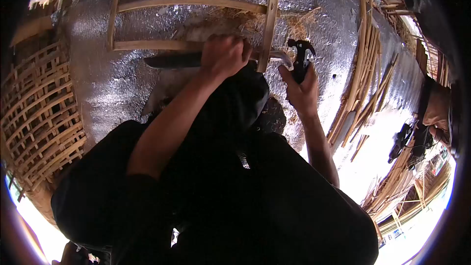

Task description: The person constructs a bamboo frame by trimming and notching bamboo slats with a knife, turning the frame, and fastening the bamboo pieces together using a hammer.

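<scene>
My left hand (pixel 224 58) is closed around a long knife (pixel 172 60). Its dark, pointed blade sticks out to the left of my fist, just below the lowest rail of a bamboo frame (pixel 196 3). To the right of the fist, a shiny curved piece (pixel 281 57) shows beyond the frame's right upright; whether it belongs to the knife I cannot tell. My right hand (pixel 303 91) grips a black claw hammer (pixel 300 59) by its handle, head up, close to that curved piece and right of the upright.
Silvery foil sheeting (pixel 115 86) covers the floor, with wood shavings (pixel 299 22) on it. A woven bamboo panel (pixel 41 118) is at left. Bamboo strips (pixel 365 64) lie at right. Another person's hand (pixel 436 110) shows at the far right edge, near a dark object (pixel 402 142).
</scene>
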{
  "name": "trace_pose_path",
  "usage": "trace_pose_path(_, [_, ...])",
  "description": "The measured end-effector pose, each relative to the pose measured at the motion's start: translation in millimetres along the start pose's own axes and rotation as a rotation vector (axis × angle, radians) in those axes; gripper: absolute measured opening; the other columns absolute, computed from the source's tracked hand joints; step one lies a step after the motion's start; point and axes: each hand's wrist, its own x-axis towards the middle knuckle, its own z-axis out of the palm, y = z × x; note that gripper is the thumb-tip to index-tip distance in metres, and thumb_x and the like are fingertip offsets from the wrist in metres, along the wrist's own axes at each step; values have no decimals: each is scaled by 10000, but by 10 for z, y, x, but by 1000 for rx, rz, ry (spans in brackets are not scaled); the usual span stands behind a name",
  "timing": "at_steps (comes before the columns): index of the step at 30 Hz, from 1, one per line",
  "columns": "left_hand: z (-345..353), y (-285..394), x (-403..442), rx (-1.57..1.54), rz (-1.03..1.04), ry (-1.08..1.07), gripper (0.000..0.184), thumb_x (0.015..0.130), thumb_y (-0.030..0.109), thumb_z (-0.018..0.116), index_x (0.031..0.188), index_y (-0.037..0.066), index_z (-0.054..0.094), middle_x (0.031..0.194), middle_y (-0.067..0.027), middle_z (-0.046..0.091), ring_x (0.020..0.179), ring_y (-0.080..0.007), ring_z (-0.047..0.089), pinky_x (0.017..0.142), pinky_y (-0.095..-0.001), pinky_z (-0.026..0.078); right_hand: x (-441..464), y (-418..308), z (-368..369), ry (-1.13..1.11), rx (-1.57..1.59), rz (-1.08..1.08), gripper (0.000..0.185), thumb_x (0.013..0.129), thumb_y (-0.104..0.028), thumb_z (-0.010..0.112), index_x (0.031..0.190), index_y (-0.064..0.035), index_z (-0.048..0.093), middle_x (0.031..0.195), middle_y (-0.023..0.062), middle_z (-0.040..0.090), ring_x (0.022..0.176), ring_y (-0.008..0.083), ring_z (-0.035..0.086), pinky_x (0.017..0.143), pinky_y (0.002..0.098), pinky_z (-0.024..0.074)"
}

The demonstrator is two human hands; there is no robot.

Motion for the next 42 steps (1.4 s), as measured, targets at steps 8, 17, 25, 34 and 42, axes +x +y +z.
trace_pose_path(8, [-331, 29, 215, -44, 16, 146, 363, 777, 259, 780, 996, 82, 550, 976, -121, 604, 943, -353, 630, 770, -487, 544, -33, 193, 523, -7, 157, 44, 431, 847, -197, 838, 1155, 7, 617, 988, 159, 764, 896, 271, 749, 802, 388, 574])
trace_pose_path(17, [-143, 124, 1329, 0, -231, -424, 661, 1053, 550, 400, 712, 98, 739, 709, -179, 714, 667, -381, 713, 651, -518, 577, -40, -17, 489, -112, 227, 74, 437, 888, -140, 801, 1218, -3, 550, 1058, 158, 730, 999, 282, 731, 836, 381, 573])
trace_pose_path(25, [-352, 304, 362, -62, 93, -184, 561, 984, 515, 611, 659, 68, 707, 486, -149, 568, 469, -333, 622, 455, -453, 493, -325, 197, 5, -7, 607, 395, 297, 1033, -260, 653, 1207, -50, 536, 890, 26, 610, 667, 93, 541, 562, 262, 437])
trace_pose_path(34, [-309, 260, -253, 78, 224, -26, 542, 965, 538, 637, 784, 27, 644, 780, -155, 639, 763, -327, 641, 698, -447, 528, -339, 391, -56, 85, 463, 248, 163, 1063, -248, 587, 1057, -86, 571, 823, -21, 533, 670, 66, 461, 601, 236, 398])
trace_pose_path(42, [-118, -271, 585, -178, 392, 104, 334, 1027, 368, 569, 951, 49, 637, 903, -106, 649, 896, -280, 634, 799, -457, 497, -356, 297, 13, -25, 396, 227, 297, 1050, -347, 585, 1056, -57, 526, 800, -20, 478, 676, 62, 428, 561, 255, 326])
